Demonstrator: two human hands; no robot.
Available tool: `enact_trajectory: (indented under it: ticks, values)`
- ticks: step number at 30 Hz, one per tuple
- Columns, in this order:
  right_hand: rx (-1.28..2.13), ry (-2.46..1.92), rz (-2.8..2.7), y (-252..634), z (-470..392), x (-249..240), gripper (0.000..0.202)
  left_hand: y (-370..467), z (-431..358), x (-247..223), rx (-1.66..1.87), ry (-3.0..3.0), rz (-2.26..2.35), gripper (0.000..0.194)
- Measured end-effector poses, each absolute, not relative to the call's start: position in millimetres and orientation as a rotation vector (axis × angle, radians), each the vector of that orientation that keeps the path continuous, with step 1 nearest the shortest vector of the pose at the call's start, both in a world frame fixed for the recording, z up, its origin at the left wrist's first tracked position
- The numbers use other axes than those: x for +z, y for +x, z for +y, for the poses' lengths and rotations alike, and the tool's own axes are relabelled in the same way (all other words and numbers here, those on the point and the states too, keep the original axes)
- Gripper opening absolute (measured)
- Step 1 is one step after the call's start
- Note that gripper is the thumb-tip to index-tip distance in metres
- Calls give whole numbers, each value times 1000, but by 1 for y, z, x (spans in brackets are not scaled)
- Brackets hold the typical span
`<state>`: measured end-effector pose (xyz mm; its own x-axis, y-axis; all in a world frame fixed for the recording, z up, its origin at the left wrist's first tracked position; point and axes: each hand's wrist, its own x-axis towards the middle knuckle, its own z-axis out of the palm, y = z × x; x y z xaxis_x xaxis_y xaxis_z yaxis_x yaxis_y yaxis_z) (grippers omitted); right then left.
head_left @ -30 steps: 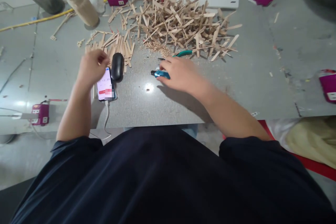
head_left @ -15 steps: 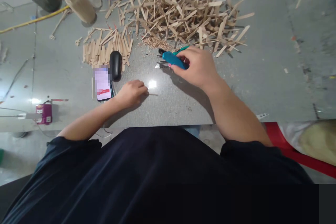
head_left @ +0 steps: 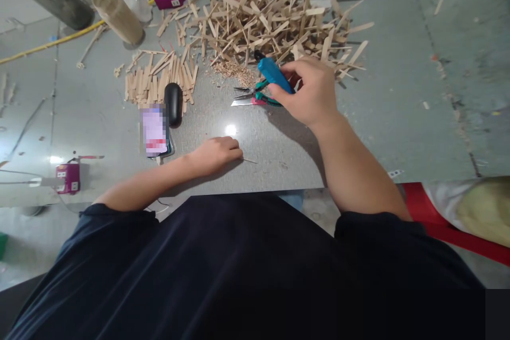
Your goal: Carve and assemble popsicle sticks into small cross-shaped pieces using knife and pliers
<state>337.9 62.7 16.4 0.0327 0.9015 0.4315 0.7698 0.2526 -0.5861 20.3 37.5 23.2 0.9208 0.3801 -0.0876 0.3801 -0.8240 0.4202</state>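
Left hand: your left hand [head_left: 219, 155] is low over the near part of the table [head_left: 191, 133], palm down, fingers curled closed; a thin stick [head_left: 250, 161] juts from the fingertips, so you appear to have its other end pinched. Whether the knuckles touch the table cannot be confirmed.

Right hand: your right hand [head_left: 308, 87] is raised above the table, thumb and fingers closed part-way round a blue tool [head_left: 274, 73]. Its exact kind cannot be told from this view.

Stick position: on your left hand's right side, in front of your body, near the table's front edge. Long axis runs nearly left to right, the free end dipping slightly towards you.

Tool to stick: the blue tool is farther from you than the stick and to its right, well apart. Its long axis slants; the black end points away from you and leftward, not at the stick.

Nearer hand: the left, which has the stick; your right is beyond the free end.

Pliers and knife: green-handled pliers [head_left: 261, 85] and a bare knife blade [head_left: 242, 102] lie side by side below the blue tool, tips to your left.

Stick pile: a loose stick pile [head_left: 271, 24] sits beyond both hands.
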Motion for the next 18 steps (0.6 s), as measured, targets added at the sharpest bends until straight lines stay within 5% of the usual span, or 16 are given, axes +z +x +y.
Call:
enact_trajectory:
  ticks: [7,12,18]
  values:
    - [265,-1496,-1758,337,67,6,21,6,110,15,327,2334,1236,16]
    - [270,-1454,-1725,333,65,3,24,-12,114,29,322,1966,1145,30]
    - [630,-1320,-1536,313,61,-10,43,-23,83,36,392,1798,1117,11]
